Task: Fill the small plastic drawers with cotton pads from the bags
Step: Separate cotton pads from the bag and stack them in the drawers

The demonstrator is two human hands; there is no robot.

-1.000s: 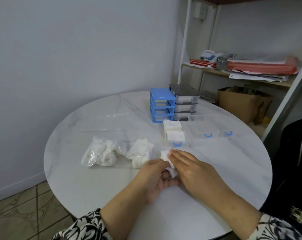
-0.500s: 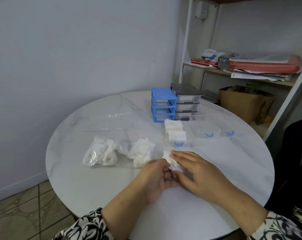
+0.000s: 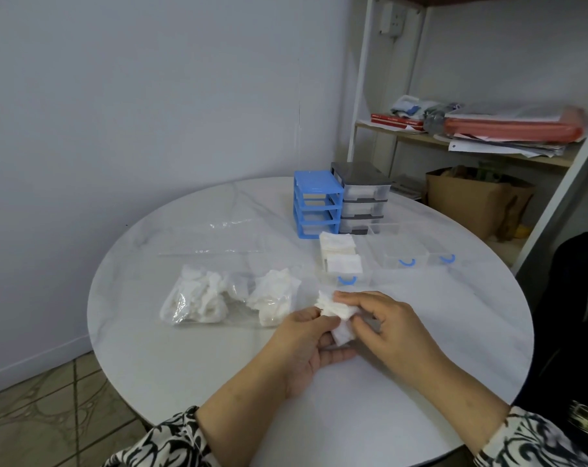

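— What is seen, from the largest thing down?

— A round white tabletop (image 3: 185,358) is spread beneath both hands. Beyond the hands, at the far edge, a blue drawer frame (image 3: 314,210) is stood just beside a grey drawer unit (image 3: 361,202). To the left of the left hand, a clear bag (image 3: 232,298) is laid flat, with crumpled white cotton pads seen inside it.

— And the drawers?

— Just beyond the hands, a clear drawer (image 3: 341,264) with a blue handle is packed with stacked cotton pads. Two more clear drawers (image 3: 402,254) are set beyond the right hand, to its right; nothing can be made out in them.

— How are the hands held?

— A small bunch of cotton pads (image 3: 338,313) is held between them, just above the tabletop. It is pinched by the left hand (image 3: 306,345) from below and left, with thumb and fingers curled to it. The right hand (image 3: 390,326) is closed over it from the right, fingertips laid on top.
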